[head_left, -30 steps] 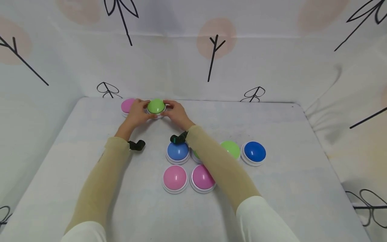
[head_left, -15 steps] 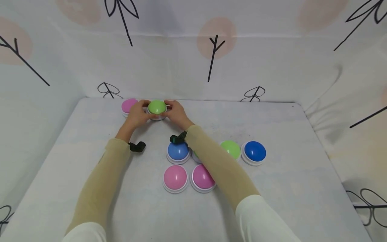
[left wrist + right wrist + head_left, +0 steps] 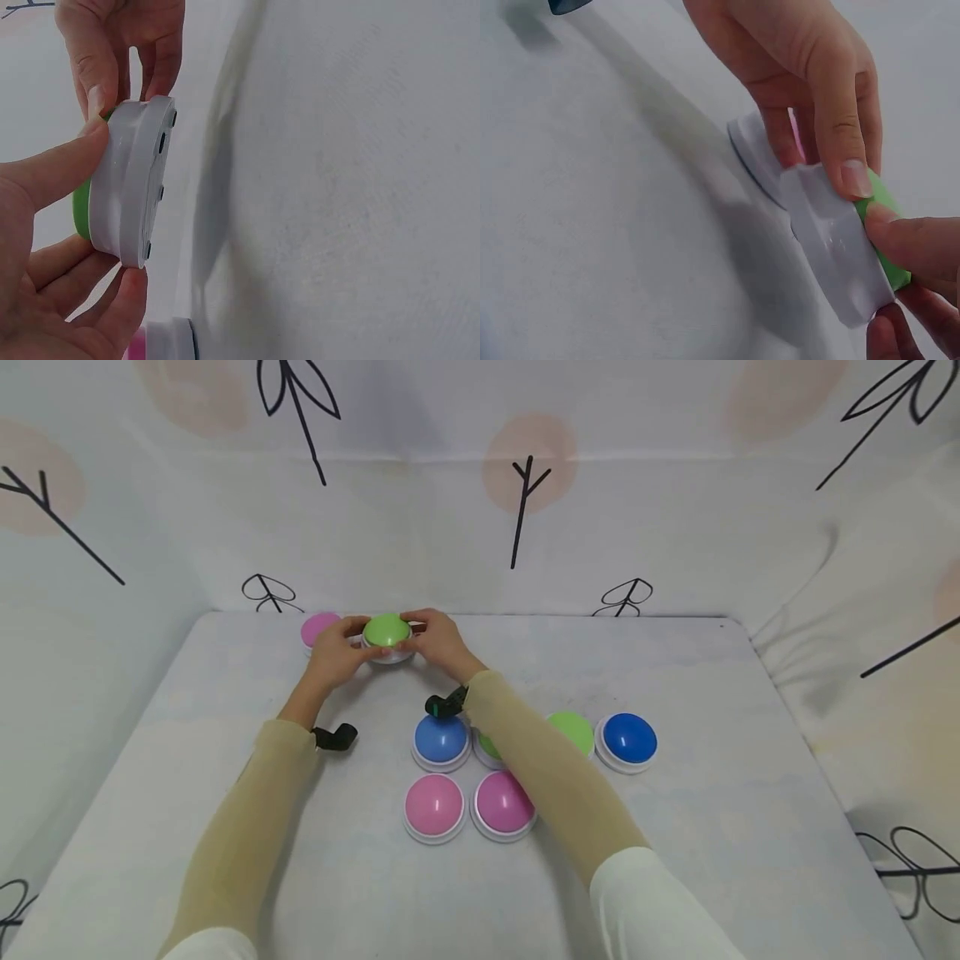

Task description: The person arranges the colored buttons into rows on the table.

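Note:
A green dome push button (image 3: 386, 631) with a white round base is held between both hands near the table's back edge. My left hand (image 3: 335, 653) grips its left side, thumb at the front and fingers behind. From the other side, my right hand (image 3: 441, 645) pinches the rim; the two thumbs come close together. In the left wrist view the button's white base (image 3: 129, 180) is tipped up off the table, and small black feet show underneath. A pink push button (image 3: 318, 628) stands just left of the left hand, partly hidden by it.
Nearer on the white table (image 3: 720, 860) stand a light blue button (image 3: 441, 739), a pink button (image 3: 434, 805), a magenta button (image 3: 502, 802) and a dark blue button (image 3: 630, 737). The right sleeve (image 3: 555, 768) partly covers two green ones. A patterned cloth wall (image 3: 420, 527) rises behind.
Both hands keep hold of the green button at nearly the same spot. The head view has tilted up slightly, so the scene sits a little lower in it.

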Demonstrator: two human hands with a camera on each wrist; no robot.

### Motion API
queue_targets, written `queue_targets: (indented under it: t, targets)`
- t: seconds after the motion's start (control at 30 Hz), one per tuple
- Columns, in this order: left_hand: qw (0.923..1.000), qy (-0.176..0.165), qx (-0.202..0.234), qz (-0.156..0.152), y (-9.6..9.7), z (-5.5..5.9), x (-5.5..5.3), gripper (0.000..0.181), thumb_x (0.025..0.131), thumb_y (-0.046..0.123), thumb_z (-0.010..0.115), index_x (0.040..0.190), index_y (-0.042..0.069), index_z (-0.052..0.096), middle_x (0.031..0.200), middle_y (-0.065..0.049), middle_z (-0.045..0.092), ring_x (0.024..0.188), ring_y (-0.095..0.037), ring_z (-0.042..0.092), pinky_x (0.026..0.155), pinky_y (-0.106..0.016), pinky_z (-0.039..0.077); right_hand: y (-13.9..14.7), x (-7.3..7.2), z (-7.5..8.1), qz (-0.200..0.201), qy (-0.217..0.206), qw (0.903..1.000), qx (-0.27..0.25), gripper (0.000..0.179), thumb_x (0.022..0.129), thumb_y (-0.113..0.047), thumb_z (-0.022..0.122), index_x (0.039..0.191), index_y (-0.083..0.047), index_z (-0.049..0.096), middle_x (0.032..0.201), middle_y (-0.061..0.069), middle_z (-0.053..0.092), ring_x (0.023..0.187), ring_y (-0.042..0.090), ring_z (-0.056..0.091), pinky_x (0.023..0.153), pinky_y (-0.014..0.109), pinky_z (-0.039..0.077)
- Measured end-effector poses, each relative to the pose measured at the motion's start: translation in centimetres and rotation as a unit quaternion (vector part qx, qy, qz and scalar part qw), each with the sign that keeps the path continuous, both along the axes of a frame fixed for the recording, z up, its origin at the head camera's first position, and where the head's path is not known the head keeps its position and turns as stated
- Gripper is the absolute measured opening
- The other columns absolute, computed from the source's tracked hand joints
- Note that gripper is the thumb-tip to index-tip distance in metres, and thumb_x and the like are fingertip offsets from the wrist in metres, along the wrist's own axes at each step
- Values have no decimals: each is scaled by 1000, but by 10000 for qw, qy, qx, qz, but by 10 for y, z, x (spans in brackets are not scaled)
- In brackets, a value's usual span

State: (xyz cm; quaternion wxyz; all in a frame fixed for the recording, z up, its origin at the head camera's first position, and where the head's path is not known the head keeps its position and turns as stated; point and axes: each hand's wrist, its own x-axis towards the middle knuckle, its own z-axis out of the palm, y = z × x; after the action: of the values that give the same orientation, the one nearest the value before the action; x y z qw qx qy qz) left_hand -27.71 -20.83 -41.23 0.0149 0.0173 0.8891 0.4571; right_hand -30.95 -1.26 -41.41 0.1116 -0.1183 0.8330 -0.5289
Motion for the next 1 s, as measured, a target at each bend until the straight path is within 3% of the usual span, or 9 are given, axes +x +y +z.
queue_targets:
  t: [0.37,0.67,1.0]
  targets:
    - [9982,-99,585,115,3,7,7,74,84,31,82,144,4,49,145,-12,50,135,-25,46,107,-38,43,6,6,17,-11,189,9998,25,57,84,-14,81,137,-11,60,142,8,53,127,24,53,98,32,49]
    - [9982,26,591,44,11,17,15,72,84,31,82,144,5,50,145,-11,52,134,-25,46,106,-38,44,18,15,27,11,155,9996,-246,56,85,-12,81,137,-11,60,142,7,53,129,24,52,100,34,48]
    - [9968,242,739,-178,24,21,25,69,83,27,84,140,4,54,140,-11,56,131,-24,49,103,-38,47,39,25,32,129,289,9995,-61,53,85,-17,81,135,-13,62,138,3,56,126,21,53,99,35,49]
